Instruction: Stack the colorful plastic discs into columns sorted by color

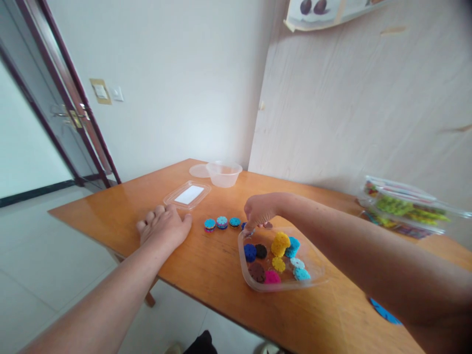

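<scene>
Wooden tabletop [201,260]: left hand [164,226] flat, unclenched; right hand [261,210] at container [254,285] edge, grip unclear.

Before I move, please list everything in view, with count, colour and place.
Table: one, orange-brown, centre
Open box: one, clear, front
Discs: several, multicoloured, in box
Disc stacks: at least three, blue-topped, centre
Flat lid: one, clear, table's left
Bowl: one, clear, far edge
Round lid: one, clear, by bowl
Filled boxes: count unclear, multicoloured, right
Half-hidden thing: one, blue, lower right
Door: one, grey, left
Wall: one, white, back
Switch plates: two, white, wall
Board: one, whitish, back right
Picture: one, pale, upper right
Floor: one, pale, below
Left hand: one, on table
Right hand: one, at box
</scene>
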Available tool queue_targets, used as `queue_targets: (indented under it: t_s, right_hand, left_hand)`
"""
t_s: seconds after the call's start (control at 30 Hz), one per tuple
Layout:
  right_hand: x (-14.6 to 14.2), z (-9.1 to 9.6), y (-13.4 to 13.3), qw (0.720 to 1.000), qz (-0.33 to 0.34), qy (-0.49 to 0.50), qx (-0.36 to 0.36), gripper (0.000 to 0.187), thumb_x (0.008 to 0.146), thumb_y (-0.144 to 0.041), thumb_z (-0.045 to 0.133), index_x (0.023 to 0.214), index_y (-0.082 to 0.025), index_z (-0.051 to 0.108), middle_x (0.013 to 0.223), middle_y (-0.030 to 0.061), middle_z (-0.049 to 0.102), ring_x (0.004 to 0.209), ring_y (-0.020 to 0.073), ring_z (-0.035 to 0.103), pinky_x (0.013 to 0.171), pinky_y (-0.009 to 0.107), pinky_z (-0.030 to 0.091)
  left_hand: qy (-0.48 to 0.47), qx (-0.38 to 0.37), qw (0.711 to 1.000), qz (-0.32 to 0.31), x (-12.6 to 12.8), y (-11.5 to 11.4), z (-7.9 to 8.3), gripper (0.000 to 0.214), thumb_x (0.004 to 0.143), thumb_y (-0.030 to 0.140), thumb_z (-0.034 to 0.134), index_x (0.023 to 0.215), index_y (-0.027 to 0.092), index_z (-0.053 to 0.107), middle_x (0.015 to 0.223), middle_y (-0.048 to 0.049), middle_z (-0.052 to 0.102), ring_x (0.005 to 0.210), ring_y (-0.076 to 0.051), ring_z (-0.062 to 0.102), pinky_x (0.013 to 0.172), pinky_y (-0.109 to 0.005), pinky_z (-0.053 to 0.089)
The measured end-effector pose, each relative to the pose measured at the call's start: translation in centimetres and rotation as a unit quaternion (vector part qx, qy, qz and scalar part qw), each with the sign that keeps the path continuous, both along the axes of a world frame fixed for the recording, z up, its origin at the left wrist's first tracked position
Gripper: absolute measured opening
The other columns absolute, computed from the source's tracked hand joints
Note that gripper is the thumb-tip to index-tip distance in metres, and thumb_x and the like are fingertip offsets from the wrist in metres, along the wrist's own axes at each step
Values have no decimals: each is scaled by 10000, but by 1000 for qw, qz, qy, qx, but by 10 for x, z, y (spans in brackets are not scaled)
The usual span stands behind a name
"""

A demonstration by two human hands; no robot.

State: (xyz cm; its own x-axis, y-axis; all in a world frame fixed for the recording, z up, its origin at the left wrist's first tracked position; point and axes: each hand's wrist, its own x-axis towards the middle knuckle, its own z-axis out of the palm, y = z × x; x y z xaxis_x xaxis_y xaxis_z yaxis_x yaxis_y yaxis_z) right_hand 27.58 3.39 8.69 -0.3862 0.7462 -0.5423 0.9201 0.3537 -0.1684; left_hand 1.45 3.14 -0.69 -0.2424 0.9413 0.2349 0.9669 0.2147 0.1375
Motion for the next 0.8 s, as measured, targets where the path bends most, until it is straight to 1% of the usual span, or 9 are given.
queue_targets:
  t_s: [0.13, 0.27, 0.33, 0.4, 0.47, 0.5, 0.57, 0.67, 0.8]
  right_hand:
    - [3, 1, -1, 1000, -17, 23, 12, 376, 672, -517, 705, 696, -153, 611, 684, 32, 673, 629, 165, 623, 572, 260, 432]
    - [11, 7, -6, 998, -22, 56, 15, 242, 734, -400, 658, 718, -164, 607, 684, 25, 670, 651, 156, 619, 583, 249, 424]
    - [18, 14, -10, 996, -22, 69, 46, 206, 749, -370, 638, 725, -166, 615, 689, 22, 663, 667, 152, 604, 583, 244, 414]
    - [27, 22, -17, 991, -23, 84, 104, 190, 750, -357, 635, 737, -168, 628, 702, 16, 651, 674, 147, 575, 571, 240, 395]
    - [39, 32, -29, 983, -29, 102, 152, 185, 753, -355, 634, 768, -170, 643, 714, 7, 636, 676, 142, 545, 562, 240, 379]
    - [45, 37, -37, 981, -31, 112, 156, 196, 762, -364, 632, 791, -172, 651, 718, 3, 630, 677, 140, 535, 567, 240, 378]
    - [57, 45, -54, 981, -21, 131, 138, 222, 786, -388, 617, 830, -177, 671, 747, 0, 633, 694, 139, 528, 585, 241, 385]
    - [71, 51, -81, 988, 2, 134, 79, 212, 814, -360, 586, 858, -181, 691, 752, -6, 640, 693, 134, 529, 593, 237, 391]
    - [79, 43, -103, 994, 14, 97, 39, 191, 803, -287, 571, 866, -181, 717, 733, -9, 653, 664, 127, 550, 570, 230, 378]
  left_hand:
    - [-3, -5, 1000, -1, 0, 0, 0, 619, 824, 592, 336, 1199, 166, 585, 1259, -213, 558, 1177, -393, 479, 925, -531, 376]
    - [-11, -10, 1000, -4, 0, -1, 2, 632, 823, 601, 333, 1211, 169, 583, 1276, -213, 547, 1188, -402, 470, 928, -546, 375]
    - [-11, -10, 1000, -4, 1, -1, 3, 641, 824, 600, 325, 1223, 167, 577, 1275, -215, 546, 1188, -404, 472, 925, -548, 379]
    - [-10, -9, 1000, -2, 1, -1, 3, 647, 823, 598, 324, 1235, 166, 573, 1271, -214, 549, 1185, -403, 477, 921, -542, 385]
    - [-10, -10, 1000, -2, 0, 0, 2, 655, 818, 600, 327, 1239, 162, 573, 1266, -214, 553, 1179, -401, 482, 919, -537, 388]
    - [-10, -11, 1000, -2, 0, 0, 2, 661, 816, 602, 329, 1239, 158, 574, 1266, -215, 554, 1179, -401, 481, 920, -537, 387]
    - [-11, -11, 1000, -2, -1, 1, 1, 675, 810, 608, 333, 1239, 148, 576, 1265, -220, 553, 1180, -405, 476, 925, -542, 383]
    - [-13, -11, 1000, -1, -2, 2, 1, 698, 801, 622, 339, 1259, 147, 565, 1275, -226, 548, 1185, -414, 472, 928, -549, 376]
    - [-18, -7, 1000, -5, -3, 3, 1, 696, 795, 620, 353, 1275, 159, 558, 1272, -232, 554, 1177, -423, 477, 905, -545, 377]
